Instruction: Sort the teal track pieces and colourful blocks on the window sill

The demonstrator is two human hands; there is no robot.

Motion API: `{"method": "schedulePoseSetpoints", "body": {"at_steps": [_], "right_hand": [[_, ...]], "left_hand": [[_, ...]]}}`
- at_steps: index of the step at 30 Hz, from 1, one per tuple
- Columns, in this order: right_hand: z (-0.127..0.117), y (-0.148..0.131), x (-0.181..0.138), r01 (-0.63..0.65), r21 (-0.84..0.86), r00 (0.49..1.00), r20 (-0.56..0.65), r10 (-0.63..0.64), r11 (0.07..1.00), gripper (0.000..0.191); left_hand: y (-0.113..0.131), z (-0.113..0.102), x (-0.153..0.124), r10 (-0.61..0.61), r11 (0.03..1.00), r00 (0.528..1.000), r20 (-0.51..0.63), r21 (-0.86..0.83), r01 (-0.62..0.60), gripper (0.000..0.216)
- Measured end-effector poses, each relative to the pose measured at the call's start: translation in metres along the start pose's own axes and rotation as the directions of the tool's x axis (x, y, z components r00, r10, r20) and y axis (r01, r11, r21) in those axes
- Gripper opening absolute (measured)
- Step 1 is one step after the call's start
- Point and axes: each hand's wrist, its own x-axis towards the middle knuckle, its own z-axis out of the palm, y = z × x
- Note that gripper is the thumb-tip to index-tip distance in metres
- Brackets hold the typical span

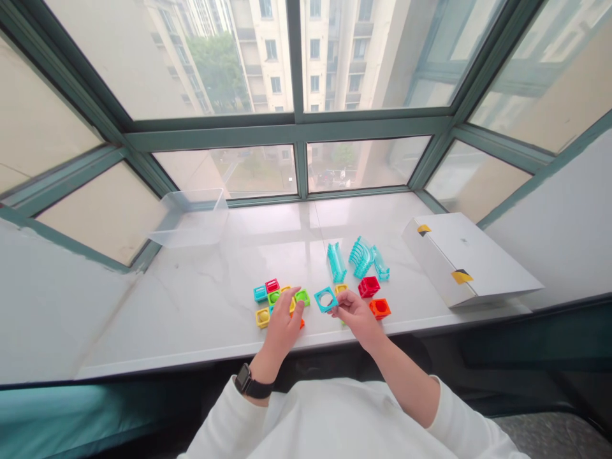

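On the pale stone sill [205, 299], near its front edge, the right hand [356, 313] pinched a blue square frame [326, 298] by its right corner between thumb and forefinger. The frame was tilted up with its open face toward the camera. It lay left of those fingers, in the gap between the two hands. The left hand [282, 326] rested palm-down over a cluster of coloured blocks [266, 301], fingers extended and loosely together, one tip touching a green block [302, 296]; no grasp seen. The frame sat just right of the left fingertips, apart from them. A red cube [368, 287] and an orange cube [380, 308] were near the right hand, with teal track pieces [362, 255] behind. A white box [471, 258] was at far right and a clear tub [191, 220] at back left.
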Motion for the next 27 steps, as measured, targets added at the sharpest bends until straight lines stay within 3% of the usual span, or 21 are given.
{"method": "schedulePoseSetpoints", "body": {"at_steps": [4,8,18,27], "right_hand": [[0.008,-0.001,-0.002,0.0,0.021,0.999,0.042,-0.001,1.0,0.041],[0.013,0.001,-0.005,0.022,0.022,0.997,0.078,-0.024,1.0,0.037],[0.014,-0.014,-0.014,0.087,0.031,0.976,0.2,-0.091,0.996,0.027],[0.017,-0.019,-0.014,0.08,0.006,0.974,0.21,-0.079,0.997,0.031]], "left_hand": [[0.041,-0.015,-0.004,-0.076,0.974,0.995,0.071,-0.21,0.09,0.039],[0.062,-0.019,-0.007,-0.175,0.928,0.962,0.211,-0.291,0.233,0.047],[0.067,-0.016,-0.005,-0.198,0.752,0.941,0.274,-0.573,0.325,0.049],[0.066,-0.012,-0.006,-0.215,0.669,0.931,0.295,-0.65,0.36,0.054]]}}
